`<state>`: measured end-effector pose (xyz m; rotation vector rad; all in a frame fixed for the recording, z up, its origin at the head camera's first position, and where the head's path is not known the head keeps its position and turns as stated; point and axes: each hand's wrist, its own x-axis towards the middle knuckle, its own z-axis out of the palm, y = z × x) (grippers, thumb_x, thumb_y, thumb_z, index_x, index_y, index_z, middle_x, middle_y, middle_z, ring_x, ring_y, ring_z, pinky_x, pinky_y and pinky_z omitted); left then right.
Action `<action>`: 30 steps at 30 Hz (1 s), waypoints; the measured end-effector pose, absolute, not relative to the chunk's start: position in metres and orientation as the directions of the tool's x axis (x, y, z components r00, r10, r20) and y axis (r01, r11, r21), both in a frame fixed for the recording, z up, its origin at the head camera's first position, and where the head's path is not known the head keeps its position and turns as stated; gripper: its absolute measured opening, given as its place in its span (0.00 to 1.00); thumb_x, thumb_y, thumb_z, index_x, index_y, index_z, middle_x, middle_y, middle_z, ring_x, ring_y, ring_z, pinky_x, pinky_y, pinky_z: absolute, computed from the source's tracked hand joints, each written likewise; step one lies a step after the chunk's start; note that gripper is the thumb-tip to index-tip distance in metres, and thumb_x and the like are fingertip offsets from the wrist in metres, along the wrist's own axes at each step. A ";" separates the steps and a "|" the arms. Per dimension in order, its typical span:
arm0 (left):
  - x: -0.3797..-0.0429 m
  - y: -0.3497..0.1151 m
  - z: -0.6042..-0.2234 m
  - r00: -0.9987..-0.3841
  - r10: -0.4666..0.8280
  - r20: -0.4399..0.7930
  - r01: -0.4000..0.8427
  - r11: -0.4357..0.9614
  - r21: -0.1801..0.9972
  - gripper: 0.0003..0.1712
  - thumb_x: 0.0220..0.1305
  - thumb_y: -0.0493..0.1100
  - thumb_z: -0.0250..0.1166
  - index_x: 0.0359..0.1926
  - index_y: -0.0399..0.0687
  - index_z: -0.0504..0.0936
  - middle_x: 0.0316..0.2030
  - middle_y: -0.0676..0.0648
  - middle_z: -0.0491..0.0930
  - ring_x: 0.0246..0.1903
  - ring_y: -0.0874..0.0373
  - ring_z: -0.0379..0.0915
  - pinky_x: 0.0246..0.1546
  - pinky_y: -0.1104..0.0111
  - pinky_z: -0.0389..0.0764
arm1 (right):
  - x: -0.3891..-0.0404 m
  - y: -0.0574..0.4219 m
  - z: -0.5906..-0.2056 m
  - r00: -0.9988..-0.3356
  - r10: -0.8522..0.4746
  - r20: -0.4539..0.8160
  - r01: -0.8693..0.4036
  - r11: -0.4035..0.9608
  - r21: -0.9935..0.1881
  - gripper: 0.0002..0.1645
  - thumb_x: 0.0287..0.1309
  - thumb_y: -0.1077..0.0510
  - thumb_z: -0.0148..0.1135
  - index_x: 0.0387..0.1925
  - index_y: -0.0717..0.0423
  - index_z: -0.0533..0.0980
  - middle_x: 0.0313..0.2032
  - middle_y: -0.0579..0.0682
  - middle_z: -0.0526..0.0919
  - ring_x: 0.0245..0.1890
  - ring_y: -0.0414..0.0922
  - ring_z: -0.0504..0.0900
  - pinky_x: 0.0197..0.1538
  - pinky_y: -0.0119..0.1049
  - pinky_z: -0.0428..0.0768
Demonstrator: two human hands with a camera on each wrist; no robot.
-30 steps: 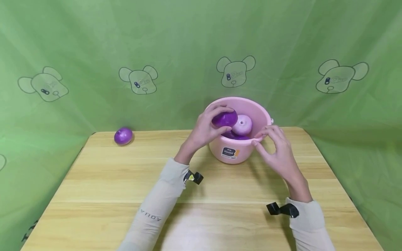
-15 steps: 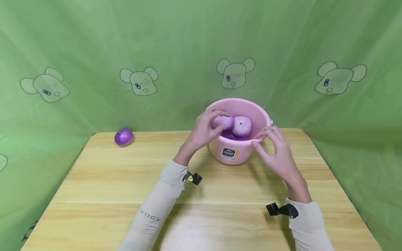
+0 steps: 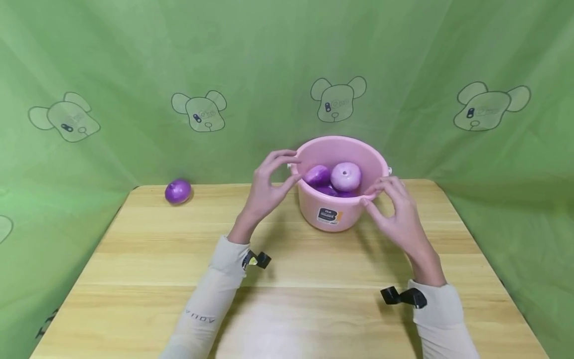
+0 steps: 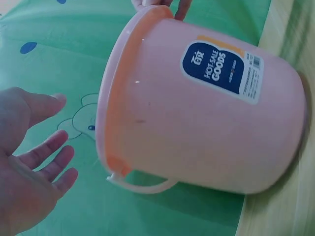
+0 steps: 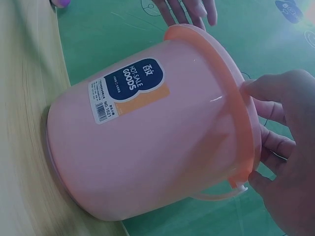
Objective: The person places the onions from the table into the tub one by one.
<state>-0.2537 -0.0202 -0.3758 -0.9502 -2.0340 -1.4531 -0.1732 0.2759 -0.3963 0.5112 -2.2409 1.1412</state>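
Observation:
A pink bucket (image 3: 332, 212) with a dark label stands upright at the back of the table. Inside it lie several shiny purple onions, among them a pale one (image 3: 346, 176) with a small hole and a darker one (image 3: 317, 176) to its left; others below are partly hidden. My right hand (image 3: 399, 217) pinches the bucket's rim at the front right, thumb outside. Beside the left rim is my left hand (image 3: 265, 192), fingers spread and holding nothing; the left wrist view shows it apart from the bucket (image 4: 192, 132). Another purple onion (image 3: 178, 191) rests on the table, far left.
The wooden table (image 3: 287, 309) reaches back to a green cloth (image 3: 269, 60) with printed bear heads, which also hangs at both sides. A white handle (image 4: 147, 188) hangs at the bucket's side. Small black cameras (image 3: 403, 297) are worn at both wrists.
My left hand let go of a purple onion inside the bucket and drew back leftward out past the rim. My right hand stays on the rim.

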 end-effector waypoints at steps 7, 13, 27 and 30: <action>-0.252 -0.045 -0.380 -0.620 0.245 0.745 0.783 0.251 0.569 0.20 0.60 0.35 0.75 0.54 0.41 0.84 0.60 0.40 0.79 0.63 0.50 0.72 0.71 0.57 0.67 | -0.171 0.277 -0.398 -0.770 -0.065 0.634 -0.550 0.572 -0.608 0.14 0.53 0.71 0.74 0.41 0.60 0.81 0.47 0.52 0.80 0.55 0.44 0.71 0.70 0.42 0.64; -0.249 -0.068 -0.375 -0.581 0.250 0.774 0.802 0.334 0.494 0.23 0.59 0.34 0.75 0.56 0.39 0.83 0.61 0.38 0.77 0.65 0.48 0.69 0.71 0.55 0.67 | -0.172 0.277 -0.396 -0.782 -0.074 0.619 -0.545 0.562 -0.622 0.13 0.55 0.69 0.74 0.41 0.59 0.81 0.47 0.52 0.79 0.59 0.48 0.71 0.71 0.54 0.64; -0.248 -0.108 -0.370 -0.607 0.170 0.776 0.769 0.370 0.520 0.23 0.60 0.32 0.73 0.57 0.39 0.82 0.61 0.37 0.78 0.63 0.46 0.71 0.70 0.54 0.67 | -0.170 0.275 -0.394 -0.784 -0.093 0.613 -0.548 0.568 -0.614 0.12 0.55 0.68 0.74 0.41 0.59 0.81 0.47 0.52 0.79 0.58 0.50 0.71 0.70 0.58 0.63; -0.247 -0.112 -0.364 -0.608 0.128 0.784 0.762 0.372 0.530 0.22 0.60 0.29 0.72 0.56 0.36 0.82 0.60 0.36 0.79 0.62 0.45 0.72 0.70 0.54 0.68 | -0.170 0.276 -0.393 -0.783 -0.089 0.616 -0.547 0.570 -0.613 0.12 0.56 0.68 0.74 0.41 0.59 0.81 0.47 0.52 0.79 0.58 0.50 0.71 0.70 0.58 0.63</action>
